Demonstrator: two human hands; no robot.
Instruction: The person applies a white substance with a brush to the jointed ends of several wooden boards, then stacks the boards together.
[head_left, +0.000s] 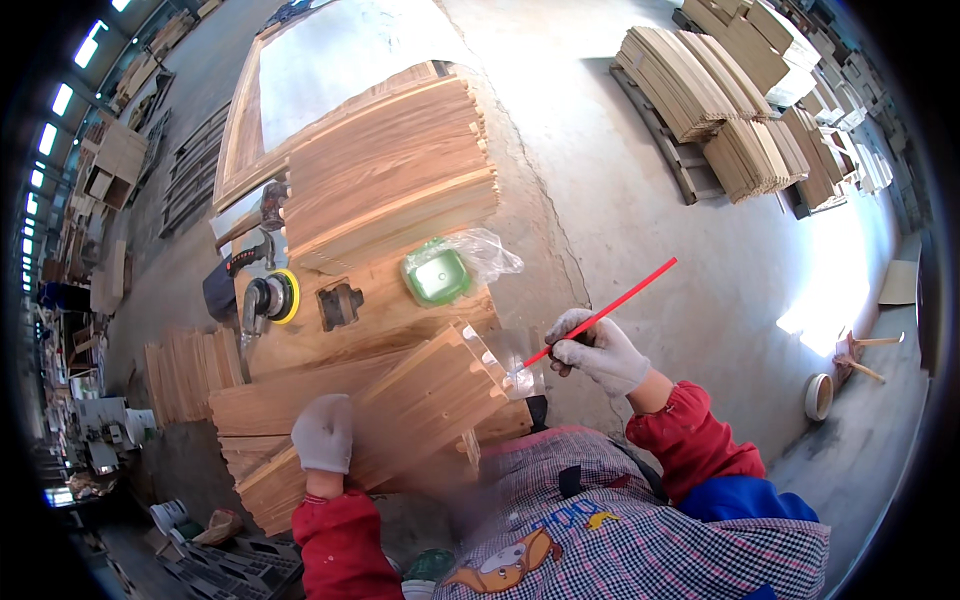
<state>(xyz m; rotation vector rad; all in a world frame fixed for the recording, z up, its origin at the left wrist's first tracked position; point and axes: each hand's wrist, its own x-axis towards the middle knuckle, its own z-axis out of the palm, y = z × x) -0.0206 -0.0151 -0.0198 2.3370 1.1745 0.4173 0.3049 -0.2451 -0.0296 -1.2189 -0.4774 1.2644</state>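
My left hand point(323, 435), in a white glove, grips the left edge of a wooden board point(425, 395); its fingertips are partly hidden. The board is tilted and somewhat blurred, with a notched end toward the right. My right hand point(600, 352), gloved with dark stains at the fingers, pinches a thin red stick point(630, 296) near its lower part. The stick slants down to the left, its lower tip at the notched end of the board. Whether the tip touches the wood I cannot tell. More notched boards point(255, 440) lie beneath my left hand.
Beyond the board are a green tray point(437, 277) with white contents, a plastic bag point(488, 255), a yellow-rimmed sander point(270, 298) and a hammer point(250, 255). Behind them rises a stack of wooden panels point(390, 165). Stacked boards on a pallet point(672, 150) stand at the far right.
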